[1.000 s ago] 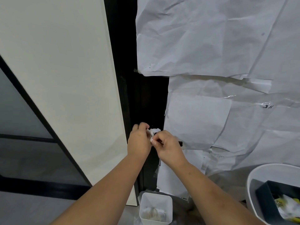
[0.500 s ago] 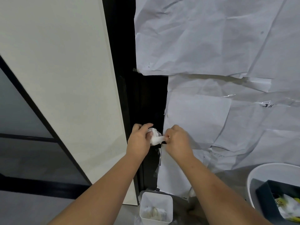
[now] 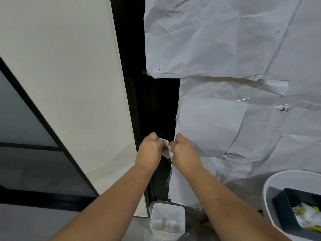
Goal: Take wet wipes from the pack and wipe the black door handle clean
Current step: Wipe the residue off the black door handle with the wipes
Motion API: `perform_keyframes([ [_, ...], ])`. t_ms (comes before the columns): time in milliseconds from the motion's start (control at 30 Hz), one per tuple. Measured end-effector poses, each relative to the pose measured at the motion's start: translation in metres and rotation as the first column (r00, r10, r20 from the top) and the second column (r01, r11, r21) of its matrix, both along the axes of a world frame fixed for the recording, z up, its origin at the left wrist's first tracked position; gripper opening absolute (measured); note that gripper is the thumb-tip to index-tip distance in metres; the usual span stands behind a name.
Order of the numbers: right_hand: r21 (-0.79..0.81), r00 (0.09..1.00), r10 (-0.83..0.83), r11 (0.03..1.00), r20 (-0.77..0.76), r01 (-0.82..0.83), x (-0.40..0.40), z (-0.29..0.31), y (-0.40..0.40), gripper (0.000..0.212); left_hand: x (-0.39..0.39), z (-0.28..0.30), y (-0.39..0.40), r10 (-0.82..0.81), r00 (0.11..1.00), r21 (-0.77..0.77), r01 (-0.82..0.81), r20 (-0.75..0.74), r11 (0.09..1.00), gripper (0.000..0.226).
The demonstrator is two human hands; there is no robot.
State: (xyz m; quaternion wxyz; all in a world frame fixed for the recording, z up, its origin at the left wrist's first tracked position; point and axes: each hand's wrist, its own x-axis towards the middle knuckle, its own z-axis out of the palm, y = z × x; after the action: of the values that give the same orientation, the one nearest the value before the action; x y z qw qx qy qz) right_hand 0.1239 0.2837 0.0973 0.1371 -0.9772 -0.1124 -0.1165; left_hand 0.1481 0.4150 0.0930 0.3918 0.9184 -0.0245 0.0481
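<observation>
Curled fingers on both your hands clamp the same crumpled white wet wipe [image 3: 167, 151], which bunches up in the gap between them. Starting at the left, a pale wall panel [image 3: 69, 84] slants down past a dark glass pane with black frame bars [image 3: 26, 133]. Next comes the black door edge [image 3: 152, 105], running top to bottom. Your left hand [image 3: 149, 152] is held in front of it, knuckles up, pinching the left side of the wipe. Your right hand [image 3: 184, 152] pinches the right side, just beside the left hand. The black door handle itself is hidden behind your hands and lost in the dark strip, so you cannot tell whether the wipe touches it. Below your wrists, a small white bin [image 3: 180, 216] on the floor holds crumpled wipes. Rightward, creased white paper sheets [image 3: 225, 49] cover the door. At the lower right, a white tub [image 3: 271, 185] carries a dark tray [image 3: 284, 211] with a yellow-and-white pack [image 3: 307, 216], blurred.
</observation>
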Motion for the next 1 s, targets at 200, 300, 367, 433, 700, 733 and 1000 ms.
perform_keyframes([
  [200,0.094,0.994,-0.108,0.99,0.014,0.106,0.015,-0.002,0.003,0.012,-0.002,-0.011,0.004,-0.119,0.967,0.231,0.067,0.223,0.971,0.016],
  [300,0.132,0.99,-0.12,0.985,0.077,0.109,0.01,-0.006,0.004,0.007,-0.004,-0.02,0.007,-0.227,0.921,0.382,0.094,0.318,0.919,0.018],
  [367,0.144,0.985,-0.118,0.985,0.125,0.1,0.004,-0.011,0.004,0.014,-0.006,-0.021,0.007,-0.231,0.901,0.382,0.081,0.366,0.921,0.015],
  [433,0.134,0.98,-0.119,0.986,0.162,0.098,-0.001,-0.015,0.004,0.017,-0.008,-0.02,0.008,-0.221,0.902,0.373,0.073,0.371,0.925,0.01],
  [700,0.136,0.972,-0.141,0.984,0.187,0.116,-0.009,-0.028,-0.005,0.025,-0.019,-0.029,0.0,-0.247,0.896,0.349,0.112,0.369,0.93,0.01],
  [733,0.144,0.97,-0.139,0.983,0.197,0.111,-0.013,-0.03,-0.007,0.025,-0.023,-0.032,-0.003,-0.259,0.894,0.349,0.126,0.365,0.929,0.012],
  [1000,0.205,0.991,-0.121,0.973,0.052,0.108,-0.041,-0.068,-0.041,0.018,-0.048,-0.06,-0.019,-0.14,0.961,0.083,0.124,0.239,0.989,0.013],
])
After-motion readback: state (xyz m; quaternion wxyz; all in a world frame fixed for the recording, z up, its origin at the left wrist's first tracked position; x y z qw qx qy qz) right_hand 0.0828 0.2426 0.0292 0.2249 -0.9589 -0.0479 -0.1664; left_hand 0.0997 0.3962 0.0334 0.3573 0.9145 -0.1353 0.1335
